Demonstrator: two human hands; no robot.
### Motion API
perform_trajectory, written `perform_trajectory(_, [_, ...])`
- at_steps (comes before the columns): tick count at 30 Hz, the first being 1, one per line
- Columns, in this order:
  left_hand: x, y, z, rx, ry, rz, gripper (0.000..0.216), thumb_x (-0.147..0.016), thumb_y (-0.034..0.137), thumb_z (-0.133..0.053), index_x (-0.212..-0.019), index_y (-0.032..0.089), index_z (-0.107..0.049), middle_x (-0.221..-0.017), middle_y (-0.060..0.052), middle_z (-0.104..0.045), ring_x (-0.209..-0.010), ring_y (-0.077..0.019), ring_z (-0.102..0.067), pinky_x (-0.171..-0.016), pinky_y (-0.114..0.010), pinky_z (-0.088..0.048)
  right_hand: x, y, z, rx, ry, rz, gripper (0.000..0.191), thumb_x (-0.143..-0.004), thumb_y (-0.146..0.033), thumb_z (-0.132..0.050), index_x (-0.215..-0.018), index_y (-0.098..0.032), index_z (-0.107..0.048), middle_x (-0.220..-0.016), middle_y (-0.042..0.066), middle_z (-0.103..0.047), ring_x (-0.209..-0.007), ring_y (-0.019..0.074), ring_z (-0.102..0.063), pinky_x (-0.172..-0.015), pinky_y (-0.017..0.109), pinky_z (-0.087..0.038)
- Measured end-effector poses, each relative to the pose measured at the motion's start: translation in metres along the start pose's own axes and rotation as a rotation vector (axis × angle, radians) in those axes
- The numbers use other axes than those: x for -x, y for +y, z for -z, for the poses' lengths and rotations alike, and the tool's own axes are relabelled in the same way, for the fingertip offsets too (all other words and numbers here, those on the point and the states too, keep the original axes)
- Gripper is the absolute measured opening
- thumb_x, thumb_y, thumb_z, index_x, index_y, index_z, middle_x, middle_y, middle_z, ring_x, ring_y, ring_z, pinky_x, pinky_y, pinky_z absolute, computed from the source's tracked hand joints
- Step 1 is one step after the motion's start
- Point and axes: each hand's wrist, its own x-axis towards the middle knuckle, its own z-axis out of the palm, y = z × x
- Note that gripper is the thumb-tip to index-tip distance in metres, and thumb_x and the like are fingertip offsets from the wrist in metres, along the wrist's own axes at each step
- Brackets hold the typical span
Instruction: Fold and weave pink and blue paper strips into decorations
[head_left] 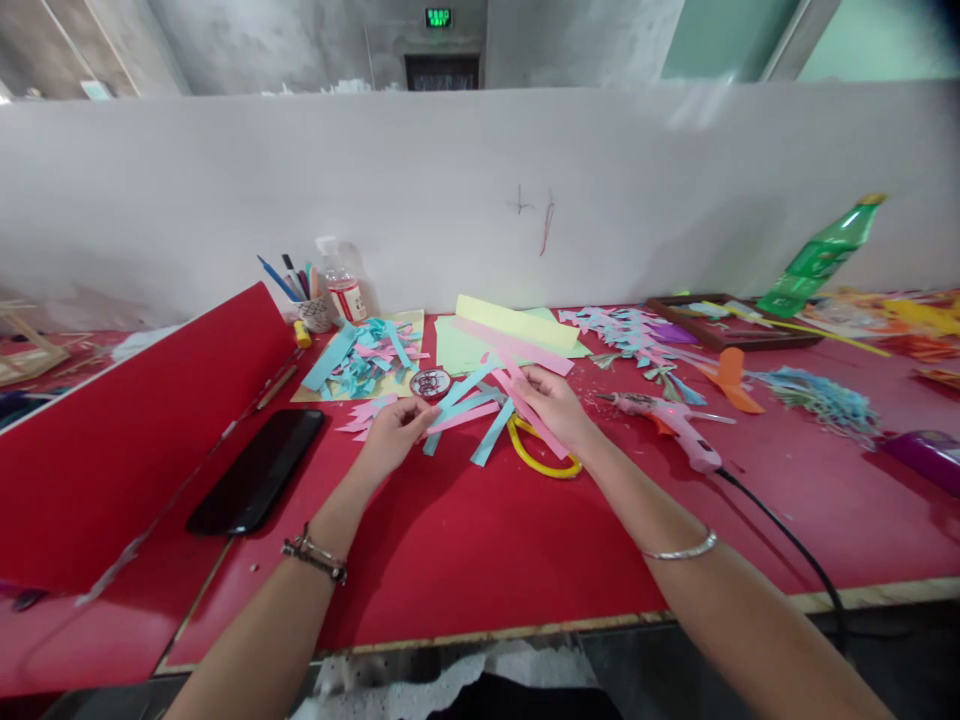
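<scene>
Working at the center of the frame, two hands handle paper strips above one red tabletop (pixel 480 570). The left grip (pixel 397 435) is pinching the near ends of a small bunch, thumb against fingers; the right grip (pixel 551 400) is closed around at least one pink strip (pixel 551 443). Between them, at least three blue strips (pixel 493 432) and two pink ones show, though overlaps make the exact count unclear. One yellow handle (pixel 544 468) lies just under the bunch, right of center.

Left of center are one round badge (pixel 430 383) and one pile (pixel 367 355) of blue and pink scraps, too many to count. Behind the hands lie one yellow sheet (pixel 517 318) and one green sheet (pixel 457 350). At the left sit one black phone (pixel 259 470) and one slanted red board (pixel 142 440); at the upper left, one cup (pixel 313 314) of several pens and one clear bottle (pixel 346 295).

On the right are one pink glue gun (pixel 671 415) with one black cord (pixel 787 540), and one orange piece (pixel 731 380). One green bottle (pixel 825 255) leans at the upper right, beside one brown tray (pixel 784 342).
</scene>
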Motion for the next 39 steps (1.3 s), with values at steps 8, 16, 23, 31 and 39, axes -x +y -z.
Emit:
perform_trajectory(8, [0.001, 0.004, -0.004, 0.063, -0.005, 0.031, 0.026, -0.069, 0.037, -0.051, -0.055, 0.016, -0.044, -0.04, 0.008, -0.04, -0.037, -0.0043, -0.037, -0.041, -0.017, -0.029, 0.002, 0.008, -0.003, 0.28, -0.098, 0.145, 0.019, -0.077, -0.031, -0.045, -0.065, -0.017, -0.047, -0.057, -0.005, -0.04, -0.054, 0.0084, -0.039, -0.051, 0.021, -0.029])
perform_trajectory(16, [0.005, 0.008, -0.01, 0.148, 0.015, 0.058, 0.022, -0.071, 0.038, -0.05, -0.066, 0.016, -0.046, -0.053, 0.007, -0.047, -0.031, -0.0028, -0.041, -0.037, -0.017, -0.029, 0.012, 0.006, -0.021, 0.042, -0.222, 0.07, 0.017, -0.073, -0.026, -0.052, -0.086, -0.019, -0.044, -0.077, 0.0, -0.056, -0.074, 0.0133, -0.056, -0.07, 0.029, -0.043])
perform_trajectory(23, [0.006, 0.01, -0.014, 0.134, 0.047, 0.024, 0.02, -0.071, 0.037, -0.05, -0.074, 0.017, -0.049, -0.053, 0.007, -0.041, -0.039, -0.0039, -0.035, -0.039, -0.017, -0.028, 0.011, 0.011, -0.03, -0.375, -0.207, -0.186, 0.032, -0.07, -0.034, -0.057, -0.089, -0.022, -0.035, -0.069, -0.003, -0.057, -0.058, 0.0099, -0.057, -0.058, 0.026, -0.046])
perform_trajectory(31, [0.008, 0.011, -0.02, 0.09, 0.121, -0.006, 0.015, -0.074, 0.032, -0.046, -0.077, 0.018, -0.048, -0.053, 0.007, -0.039, -0.044, -0.0055, -0.034, -0.044, -0.017, -0.029, 0.013, 0.012, -0.033, -0.357, -0.273, -0.281, 0.035, -0.08, -0.047, -0.038, -0.08, -0.016, -0.054, -0.055, 0.0, -0.056, -0.045, 0.0073, -0.05, -0.046, 0.019, -0.039])
perform_trajectory(39, [0.009, 0.007, -0.025, 0.189, 0.086, 0.013, 0.016, -0.075, 0.032, -0.046, -0.083, 0.018, -0.046, -0.053, 0.007, -0.035, -0.045, -0.0054, -0.032, -0.044, -0.017, -0.028, 0.015, 0.007, -0.045, -0.495, -0.116, -0.25, 0.029, -0.076, -0.045, -0.045, -0.072, -0.017, -0.05, -0.056, -0.001, -0.056, -0.05, 0.0085, -0.052, -0.053, 0.023, -0.043])
